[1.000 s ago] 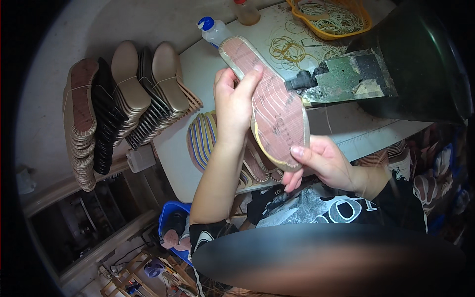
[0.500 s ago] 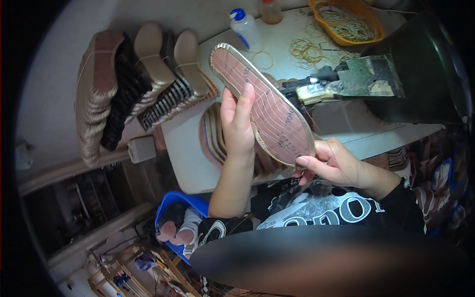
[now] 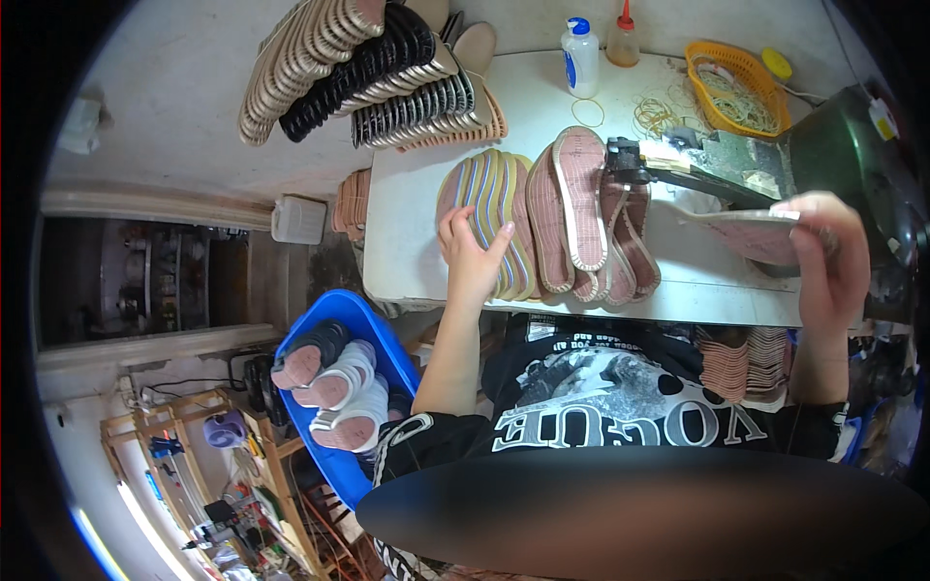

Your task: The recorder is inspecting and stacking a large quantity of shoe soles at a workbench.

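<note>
My left hand (image 3: 472,259) rests on a fanned row of yellow-and-blue striped shoe soles (image 3: 496,184), thumb and fingers apart. Raised at the right, my right hand (image 3: 833,247) grips one end of a single shoe sole (image 3: 751,232), seen nearly edge-on with its far end pointing left. Between the hands lie several pinkish shoe soles with pale edges, the topmost pink sole (image 3: 581,194) lying flat over the others. The right fingertips are partly hidden around the held sole.
A dark green machine (image 3: 862,184) with a metal arm stands at the table's (image 3: 407,223) right. Behind are a white bottle (image 3: 580,58), a red-tipped bottle (image 3: 623,44) and a yellow basket (image 3: 731,73) of rubber bands. Bundled soles (image 3: 373,73) stand back left; a blue bin (image 3: 320,407) sits below.
The sole that both hands held up is no longer between them. My left hand has come down onto the striped soles; my right hand has moved far right with a sole. The view has shifted.
</note>
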Demonstrator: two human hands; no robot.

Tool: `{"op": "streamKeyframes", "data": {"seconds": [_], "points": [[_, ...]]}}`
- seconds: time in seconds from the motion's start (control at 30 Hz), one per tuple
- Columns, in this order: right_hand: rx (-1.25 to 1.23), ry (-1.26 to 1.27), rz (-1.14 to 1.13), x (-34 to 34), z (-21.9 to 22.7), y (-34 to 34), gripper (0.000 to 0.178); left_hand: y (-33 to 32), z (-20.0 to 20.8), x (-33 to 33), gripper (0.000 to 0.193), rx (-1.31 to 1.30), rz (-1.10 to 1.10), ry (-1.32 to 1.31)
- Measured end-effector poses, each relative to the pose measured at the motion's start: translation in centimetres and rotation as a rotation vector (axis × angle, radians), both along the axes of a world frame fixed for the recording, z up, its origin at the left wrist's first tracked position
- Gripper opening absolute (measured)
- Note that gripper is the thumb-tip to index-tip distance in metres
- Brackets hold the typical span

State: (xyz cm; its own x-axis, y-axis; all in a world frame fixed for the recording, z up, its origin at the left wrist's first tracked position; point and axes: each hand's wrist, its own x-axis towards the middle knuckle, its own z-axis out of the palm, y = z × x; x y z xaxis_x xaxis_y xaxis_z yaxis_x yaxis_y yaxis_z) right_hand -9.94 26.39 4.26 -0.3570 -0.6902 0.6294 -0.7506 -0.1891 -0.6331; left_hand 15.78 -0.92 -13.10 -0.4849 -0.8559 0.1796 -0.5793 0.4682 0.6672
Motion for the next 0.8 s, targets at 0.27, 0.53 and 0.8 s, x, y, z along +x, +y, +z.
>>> {"op": "streamKeyframes", "data": {"seconds": [0.27,0.53,0.8], "points": [[0.013,-0.01,0.106,2.4,-1.1,-11.3,0.032,-1.8,-2.0,0.4,0.081,0.143,0.171,0.542],[0.519,0.403,0.207,10.9,-13.6,-12.0,0.047,-4.2,-5.0,5.2,0.072,0.256,0.242,0.01],[0.268,-0.701,0.365,13.0,-10.8,-9.2,0.043,2.9,3.4,0.4,0.099,0.437,-0.172,0.726]]}}
